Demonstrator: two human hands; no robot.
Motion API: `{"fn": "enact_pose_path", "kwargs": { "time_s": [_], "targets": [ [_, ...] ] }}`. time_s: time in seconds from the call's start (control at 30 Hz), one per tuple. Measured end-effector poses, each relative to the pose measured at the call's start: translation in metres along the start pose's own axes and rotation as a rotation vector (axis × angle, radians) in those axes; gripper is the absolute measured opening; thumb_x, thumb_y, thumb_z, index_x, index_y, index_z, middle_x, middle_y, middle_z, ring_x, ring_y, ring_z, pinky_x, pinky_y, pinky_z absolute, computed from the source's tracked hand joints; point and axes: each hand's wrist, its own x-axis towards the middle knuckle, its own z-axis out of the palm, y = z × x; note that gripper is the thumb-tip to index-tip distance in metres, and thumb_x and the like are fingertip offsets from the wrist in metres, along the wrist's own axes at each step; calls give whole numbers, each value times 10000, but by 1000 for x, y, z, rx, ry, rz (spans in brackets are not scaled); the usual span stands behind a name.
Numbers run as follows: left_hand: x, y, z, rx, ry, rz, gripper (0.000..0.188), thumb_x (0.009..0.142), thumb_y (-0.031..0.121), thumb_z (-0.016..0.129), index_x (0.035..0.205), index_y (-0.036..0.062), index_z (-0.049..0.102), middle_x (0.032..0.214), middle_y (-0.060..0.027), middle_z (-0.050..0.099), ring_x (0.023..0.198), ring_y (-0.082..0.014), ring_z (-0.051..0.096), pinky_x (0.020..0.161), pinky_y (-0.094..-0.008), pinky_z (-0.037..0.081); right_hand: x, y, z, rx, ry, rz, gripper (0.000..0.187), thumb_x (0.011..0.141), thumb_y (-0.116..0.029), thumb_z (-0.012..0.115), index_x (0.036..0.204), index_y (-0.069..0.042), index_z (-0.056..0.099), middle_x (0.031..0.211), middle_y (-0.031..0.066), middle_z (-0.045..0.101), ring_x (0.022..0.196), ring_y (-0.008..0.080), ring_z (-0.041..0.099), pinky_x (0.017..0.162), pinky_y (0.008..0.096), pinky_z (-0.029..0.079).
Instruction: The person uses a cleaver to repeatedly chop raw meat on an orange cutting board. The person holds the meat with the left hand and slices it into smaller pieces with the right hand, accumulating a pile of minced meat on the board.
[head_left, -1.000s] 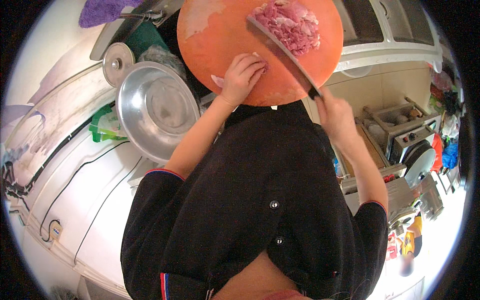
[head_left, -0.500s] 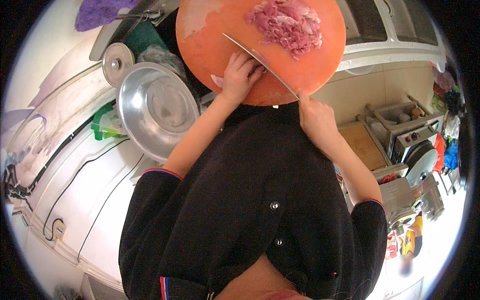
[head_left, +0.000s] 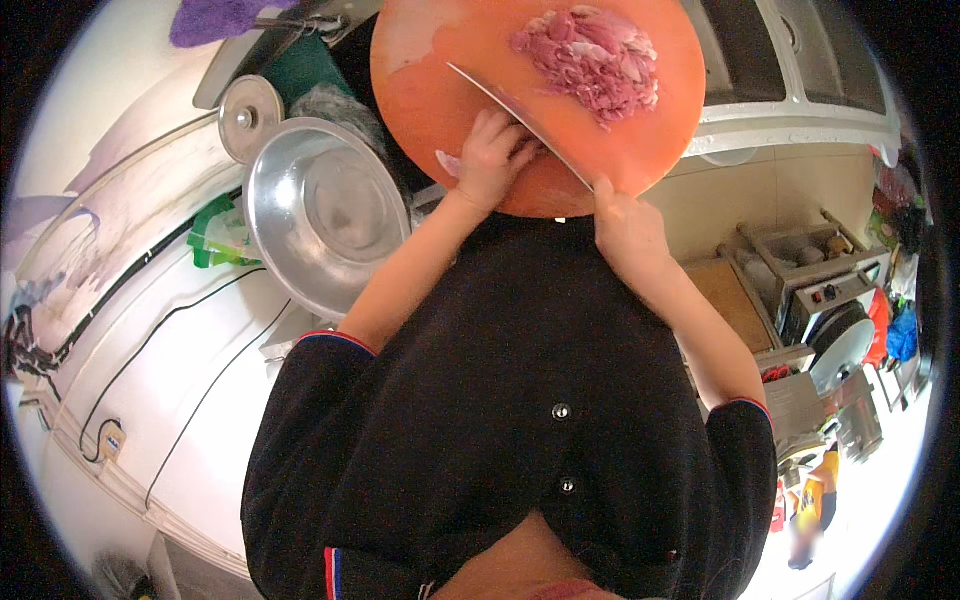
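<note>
The left forearm (head_left: 405, 270) slants from the near left toward the far right, ending in the left hand (head_left: 488, 165), back upward, its fingers bent and their tips partly hidden. The right forearm (head_left: 712, 330) slants from the near right toward the far left. The right hand (head_left: 632, 235), slightly nearer than the left, is curled in a closed grip, back upward. Both elbows bend outward; the hands are apart.

head view: left of two fisheye cameras worn on the head | faces steeply down over the shirt (head_left: 480, 350), lower middle of the frame | near, with left hand (head_left: 488, 160) and right hand (head_left: 632, 235) at upper middle | orange board (head_left: 645, 150) cut by the top edge | wide, edges bending toward dark rounded sides
</note>
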Motion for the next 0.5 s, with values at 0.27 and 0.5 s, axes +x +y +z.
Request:
{"fn": "enact_pose_path", "kwargs": {
  "time_s": [0.27,0.5],
  "targets": [
    [2,2,-6,-105,56,61,197,683,67,737,862,39,659,946,-94,611,906,-298,584,776,-388,499,-33,58,-26,207,133,69,211,915,-128,517,1117,-67,504,665,220,598,639,427,599,569,524,464],
    [-1,1,-3,-57,19,35,168,697,59,718,855,36,665,942,-92,616,918,-294,580,791,-383,497,-51,19,-31,92,55,15,111,899,-98,522,971,-53,450,664,199,587,628,421,597,543,521,461]
  ]
}}
